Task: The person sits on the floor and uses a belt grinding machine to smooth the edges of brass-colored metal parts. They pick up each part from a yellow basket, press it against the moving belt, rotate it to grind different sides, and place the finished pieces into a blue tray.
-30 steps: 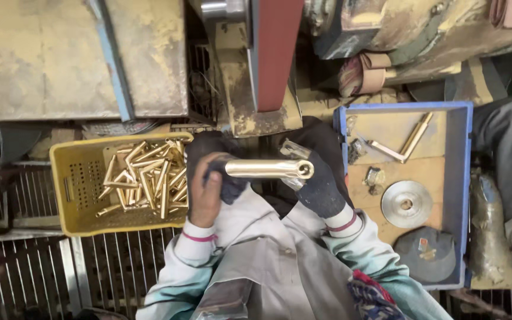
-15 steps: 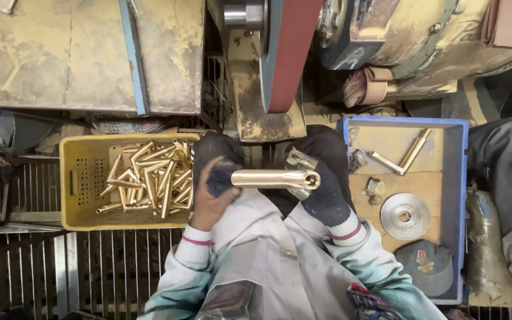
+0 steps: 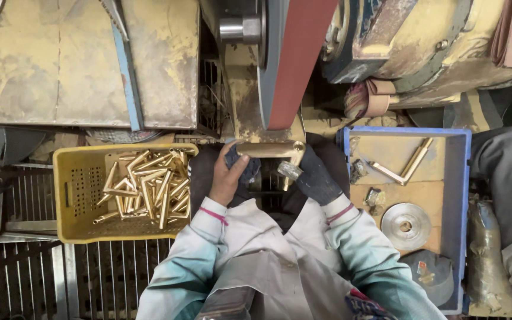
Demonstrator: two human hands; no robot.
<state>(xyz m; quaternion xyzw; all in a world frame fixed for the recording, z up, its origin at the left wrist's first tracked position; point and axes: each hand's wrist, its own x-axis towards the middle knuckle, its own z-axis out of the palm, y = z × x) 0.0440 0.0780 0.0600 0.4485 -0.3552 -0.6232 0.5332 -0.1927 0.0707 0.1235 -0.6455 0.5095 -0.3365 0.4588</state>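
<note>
I hold a brass handle (image 3: 271,149) level in both hands, close under the lower end of a red-brown sanding belt (image 3: 297,65). My left hand (image 3: 227,178) grips its left end through a dark cloth. My right hand (image 3: 315,176), in a dark glove, grips the right end where the handle bends down to a silvery stub. To my left a yellow plastic crate (image 3: 78,201) contains several more brass handles (image 3: 146,186).
A blue tray (image 3: 463,195) on my right holds a bent brass handle (image 3: 407,166), a metal disc (image 3: 407,226) and small parts. The belt machine's dusty housing (image 3: 78,59) fills the top. A metal grate floor (image 3: 25,278) lies below.
Both hands have carried the brass handle away from my body, up to the bottom of the sanding belt. The view has shifted forward with them.
</note>
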